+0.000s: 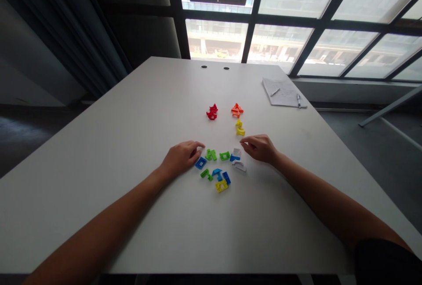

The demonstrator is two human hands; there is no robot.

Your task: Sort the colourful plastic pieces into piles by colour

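My left hand (182,156) rests at the left edge of a loose group of small plastic pieces, index finger and thumb apart with nothing between them. Nearest to it are a blue square frame (201,162) and green pieces (210,155). On the other side, my right hand (260,147) hovers or rests beside the white pieces (238,166), its index finger out, other fingers bent, no held piece visible. Just beyond that fingertip lie yellow pieces (240,130). Between the hands are a green frame (224,156), blue pieces (226,177) and a yellow frame (222,186).
Farther back on the white table (138,113) sit a cluster of red pieces (212,112) and one of orange pieces (237,110). Written paper (281,93) with two pens lies at the right edge. Windows stand behind; a blue curtain (66,25) hangs at left.
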